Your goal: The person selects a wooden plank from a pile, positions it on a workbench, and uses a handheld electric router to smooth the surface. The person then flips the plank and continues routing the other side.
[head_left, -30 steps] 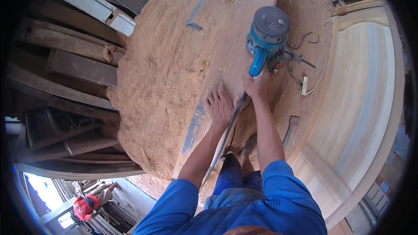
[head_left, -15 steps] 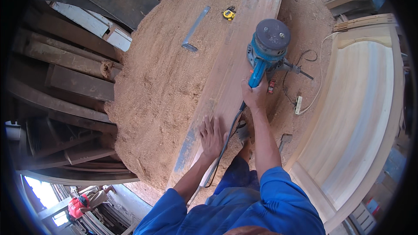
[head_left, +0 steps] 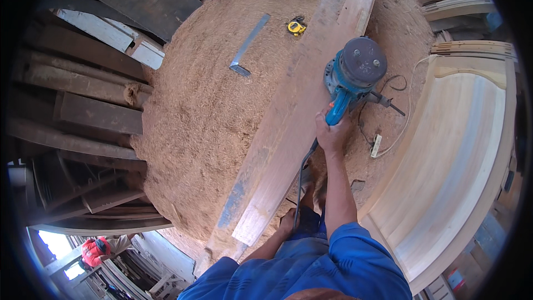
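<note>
My right hand [head_left: 333,132] is wrapped round the blue handle of a router [head_left: 358,66], which has a round dark top and a metal rod jutting out to the right. The router stands over the right edge of a long wooden board [head_left: 277,128] that runs away from me. A dark power cord [head_left: 305,161] trails from the handle back toward my body. Close to my waist, beside the board's near end, my left hand [head_left: 287,222] is curled with the cord at its fingers. Its fingertips are partly hidden.
A metal square [head_left: 250,44] and a yellow tape measure [head_left: 296,26] lie on sawdust left of the board. Right of me leans a pale curved door panel [head_left: 449,166], with a white socket strip [head_left: 376,146] near it. Dark planks [head_left: 100,114] line the left. Another person [head_left: 95,251] is far back left.
My left hand has left the board's surface and drawn back to the cord near my waist. The cord now hangs farther right. My right hand still grips the router, lower and farther right in view.
</note>
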`<state>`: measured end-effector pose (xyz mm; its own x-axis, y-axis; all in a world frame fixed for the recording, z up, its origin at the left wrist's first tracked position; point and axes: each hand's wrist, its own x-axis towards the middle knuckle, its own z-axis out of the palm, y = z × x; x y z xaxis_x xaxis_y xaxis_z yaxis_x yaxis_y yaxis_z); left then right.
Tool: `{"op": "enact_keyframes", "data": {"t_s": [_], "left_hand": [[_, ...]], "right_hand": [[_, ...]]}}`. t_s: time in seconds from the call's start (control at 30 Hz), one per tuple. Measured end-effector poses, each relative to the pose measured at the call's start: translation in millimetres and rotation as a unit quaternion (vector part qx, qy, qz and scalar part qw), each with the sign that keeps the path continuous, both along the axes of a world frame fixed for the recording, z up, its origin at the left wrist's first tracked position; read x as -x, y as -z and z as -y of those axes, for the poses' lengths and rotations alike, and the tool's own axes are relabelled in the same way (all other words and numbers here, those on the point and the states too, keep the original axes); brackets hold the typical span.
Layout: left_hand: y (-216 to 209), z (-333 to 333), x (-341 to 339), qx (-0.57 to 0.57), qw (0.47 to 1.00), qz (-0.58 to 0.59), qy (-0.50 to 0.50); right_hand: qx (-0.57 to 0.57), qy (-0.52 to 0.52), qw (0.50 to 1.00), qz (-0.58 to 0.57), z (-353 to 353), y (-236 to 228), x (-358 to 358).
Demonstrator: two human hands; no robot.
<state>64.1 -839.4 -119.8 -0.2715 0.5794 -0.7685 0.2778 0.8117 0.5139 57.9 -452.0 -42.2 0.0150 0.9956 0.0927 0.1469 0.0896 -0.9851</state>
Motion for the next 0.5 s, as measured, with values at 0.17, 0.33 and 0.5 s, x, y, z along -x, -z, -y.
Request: {"op": "enact_keyframes", "data": {"t_s": [0.17,0.33,0.5], "left_hand": [[-26,-127,26,0.087,0.951,0.017,0.297],[-101,-263,83,-0.15,0.956,0.068,0.242],[-107,-460,111,-0.329,0.901,-0.272,0.081]], "right_hand": [[0.01,-0.005,0.999,-0.046,-60,4,-3],[0.05,0.01,0.996,-0.067,-119,-1,-7],[0.017,0.009,0.999,-0.047,-182,10,-15]]}}
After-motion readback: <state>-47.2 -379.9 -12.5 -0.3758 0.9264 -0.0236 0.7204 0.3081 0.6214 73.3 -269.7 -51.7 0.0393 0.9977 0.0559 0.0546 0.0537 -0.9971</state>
